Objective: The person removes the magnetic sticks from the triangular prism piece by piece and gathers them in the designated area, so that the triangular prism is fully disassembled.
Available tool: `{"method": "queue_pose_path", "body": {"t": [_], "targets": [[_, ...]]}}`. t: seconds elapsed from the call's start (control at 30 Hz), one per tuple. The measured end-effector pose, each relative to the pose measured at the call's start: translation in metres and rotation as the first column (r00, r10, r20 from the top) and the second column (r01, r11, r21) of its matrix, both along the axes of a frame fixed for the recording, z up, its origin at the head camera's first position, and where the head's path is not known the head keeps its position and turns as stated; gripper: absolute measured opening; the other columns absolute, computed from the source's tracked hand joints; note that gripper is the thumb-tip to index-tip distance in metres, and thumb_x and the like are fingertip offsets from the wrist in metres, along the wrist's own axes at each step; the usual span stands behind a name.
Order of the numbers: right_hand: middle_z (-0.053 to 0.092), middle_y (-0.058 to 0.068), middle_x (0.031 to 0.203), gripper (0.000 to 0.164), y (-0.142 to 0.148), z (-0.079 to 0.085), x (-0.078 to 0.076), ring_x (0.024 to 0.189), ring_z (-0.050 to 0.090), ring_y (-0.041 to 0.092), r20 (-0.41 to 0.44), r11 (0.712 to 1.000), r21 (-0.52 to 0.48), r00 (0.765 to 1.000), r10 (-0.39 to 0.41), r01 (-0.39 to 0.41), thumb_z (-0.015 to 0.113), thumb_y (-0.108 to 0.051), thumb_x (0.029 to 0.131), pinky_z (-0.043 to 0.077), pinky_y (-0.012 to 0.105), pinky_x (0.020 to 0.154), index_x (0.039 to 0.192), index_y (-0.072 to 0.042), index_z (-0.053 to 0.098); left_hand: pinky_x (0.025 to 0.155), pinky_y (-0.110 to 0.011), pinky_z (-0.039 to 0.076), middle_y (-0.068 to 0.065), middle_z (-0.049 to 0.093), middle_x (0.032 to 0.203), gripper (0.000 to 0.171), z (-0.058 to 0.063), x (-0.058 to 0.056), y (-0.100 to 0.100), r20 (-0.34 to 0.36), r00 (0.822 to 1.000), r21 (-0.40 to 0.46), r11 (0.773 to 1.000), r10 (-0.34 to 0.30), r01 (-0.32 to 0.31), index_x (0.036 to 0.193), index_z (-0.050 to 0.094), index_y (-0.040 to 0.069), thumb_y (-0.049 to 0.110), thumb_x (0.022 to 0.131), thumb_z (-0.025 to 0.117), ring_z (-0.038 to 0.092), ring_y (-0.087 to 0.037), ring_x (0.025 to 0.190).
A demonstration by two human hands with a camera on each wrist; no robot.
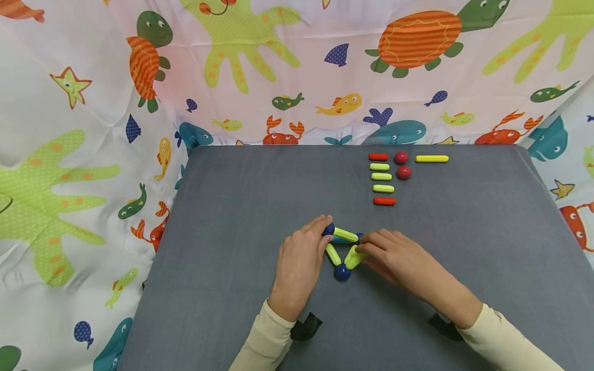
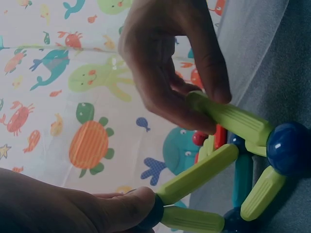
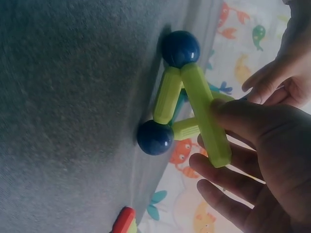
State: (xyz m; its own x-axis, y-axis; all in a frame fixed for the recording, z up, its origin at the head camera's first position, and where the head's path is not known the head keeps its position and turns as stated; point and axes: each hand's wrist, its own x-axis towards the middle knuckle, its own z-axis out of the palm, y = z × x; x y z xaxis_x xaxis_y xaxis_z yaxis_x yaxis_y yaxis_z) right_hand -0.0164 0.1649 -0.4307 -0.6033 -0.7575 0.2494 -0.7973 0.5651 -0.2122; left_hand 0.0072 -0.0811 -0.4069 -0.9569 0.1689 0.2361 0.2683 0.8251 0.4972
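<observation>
Between the two hands stands a small frame of green rods, a teal rod and shiny dark blue balls. My left hand pinches the blue ball at its raised corner, with thumb and fingers on it. My right hand pinches a green rod between thumb and fingers. That rod's lower end touches the front blue ball, and its other end sticks out free past the thumb in the right wrist view. Another blue ball rests low on the table. Fingers partly hide the frame's far side.
Toward the back of the grey table lies a column of short rods, with a red rod nearest and several green rods behind. Beside them are two red balls and a longer yellow rod. A patterned curtain hangs behind.
</observation>
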Motion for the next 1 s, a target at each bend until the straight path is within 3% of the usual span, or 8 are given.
{"method": "queue_pose_path", "body": {"t": [0.37, 0.7, 1.0], "targets": [[0.07, -0.002, 0.109, 0.038, 0.005, -0.01, 0.011, 0.101, 0.066, 0.018, -0.018, 0.998, 0.035, 0.998, -0.057, 0.057, 0.093, -0.021, 0.084, 0.058, 0.042, 0.092, 0.117, -0.013, 0.076, 0.072, -0.037, 0.064, -0.005, 0.07, 0.14, 0.04, 0.0, -0.001, 0.0, -0.001, 1.0, 0.014, 1.0, 0.006, -0.006, 0.139, 0.071, 0.014, 0.021, 0.1, 0.074, 0.078, -0.028, 0.094], [0.071, -0.002, 0.103, 0.037, 0.003, -0.024, 0.016, 0.096, 0.07, 0.018, -0.044, 0.997, 0.048, 0.997, -0.059, 0.061, 0.096, -0.022, 0.081, 0.058, 0.042, 0.089, 0.111, -0.013, 0.076, 0.071, -0.036, 0.064, -0.004, 0.07, 0.14, 0.039, 0.0, -0.002, 0.001, 0.006, 1.0, 0.014, 1.0, 0.006, -0.006, 0.139, 0.071, 0.014, 0.021, 0.101, 0.074, 0.078, -0.028, 0.094], [0.071, -0.002, 0.102, 0.036, -0.008, -0.032, 0.022, 0.094, 0.07, 0.018, -0.055, 0.995, 0.07, 0.996, -0.066, 0.07, 0.093, -0.028, 0.085, 0.059, 0.042, 0.088, 0.112, -0.013, 0.075, 0.073, -0.037, 0.064, -0.004, 0.07, 0.14, 0.039, 0.0, -0.003, 0.001, 0.008, 1.0, 0.021, 1.0, 0.0, 0.0, 0.139, 0.071, 0.014, 0.021, 0.101, 0.074, 0.078, -0.029, 0.098]]}}
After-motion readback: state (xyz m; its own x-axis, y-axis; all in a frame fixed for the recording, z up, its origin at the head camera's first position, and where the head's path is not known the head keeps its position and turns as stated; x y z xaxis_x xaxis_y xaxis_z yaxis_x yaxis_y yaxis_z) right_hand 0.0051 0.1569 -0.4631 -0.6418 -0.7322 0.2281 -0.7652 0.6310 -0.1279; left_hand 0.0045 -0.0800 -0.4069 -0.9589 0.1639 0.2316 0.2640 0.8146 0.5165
